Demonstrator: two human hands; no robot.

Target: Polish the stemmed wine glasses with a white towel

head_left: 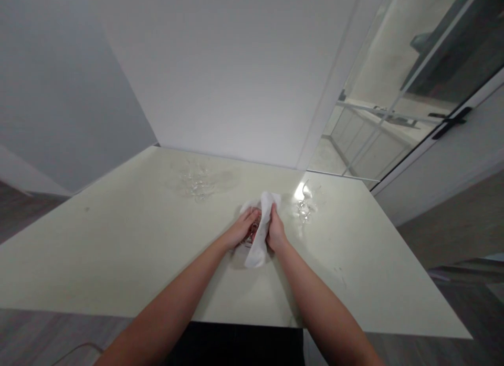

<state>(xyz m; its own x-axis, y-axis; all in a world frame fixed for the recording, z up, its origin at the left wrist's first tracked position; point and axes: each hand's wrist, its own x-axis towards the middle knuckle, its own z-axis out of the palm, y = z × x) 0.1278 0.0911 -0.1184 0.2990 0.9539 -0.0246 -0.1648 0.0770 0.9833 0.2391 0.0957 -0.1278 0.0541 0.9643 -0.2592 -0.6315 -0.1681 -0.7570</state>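
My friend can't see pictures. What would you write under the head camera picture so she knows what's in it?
Two bare hands, left hand and right hand, hold a white cloth around a small clear glass over a pale table. More clear glasses stand further back, and one glass stands to the right.
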